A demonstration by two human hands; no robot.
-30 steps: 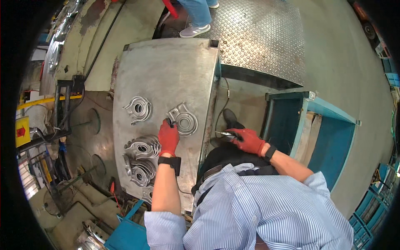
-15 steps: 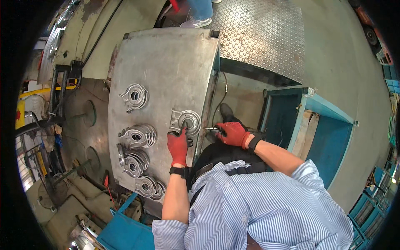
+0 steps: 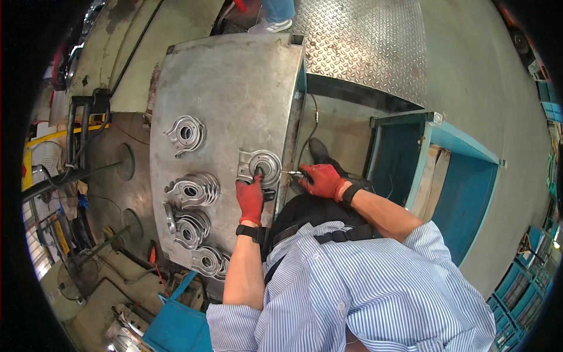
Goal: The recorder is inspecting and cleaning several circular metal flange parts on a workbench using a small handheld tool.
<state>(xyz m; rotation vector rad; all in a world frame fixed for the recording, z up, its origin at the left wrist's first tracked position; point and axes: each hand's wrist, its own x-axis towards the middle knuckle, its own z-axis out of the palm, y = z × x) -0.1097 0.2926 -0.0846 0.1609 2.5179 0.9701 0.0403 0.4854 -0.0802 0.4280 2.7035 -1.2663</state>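
Note:
A round metal bracket (image 3: 271,162) with a flat tab lies near the right edge of the steel table (image 3: 234,82). My left hand (image 3: 251,196), in a red and black glove, holds it down, with the index finger reaching into its centre ring. In my gloved right hand (image 3: 324,181) is a slim metal hand tool (image 3: 293,172), its thin tip pointing left at the bracket's rim. Whether the tip touches the metal I cannot tell. Fingers of the right hand are wrapped round the tool's body, which they mostly hide.
On the table's left side sit a single bracket (image 3: 186,134), a stack of brackets (image 3: 199,189) and further stacks below it. A blue metal bin (image 3: 469,193) stands at my right. Another person's shoe (image 3: 271,26) shows beyond the table, beside a tread-plate platform (image 3: 363,53).
The view has shifted slightly. Both hands, the bracket and the tool keep nearly the same places relative to each other.

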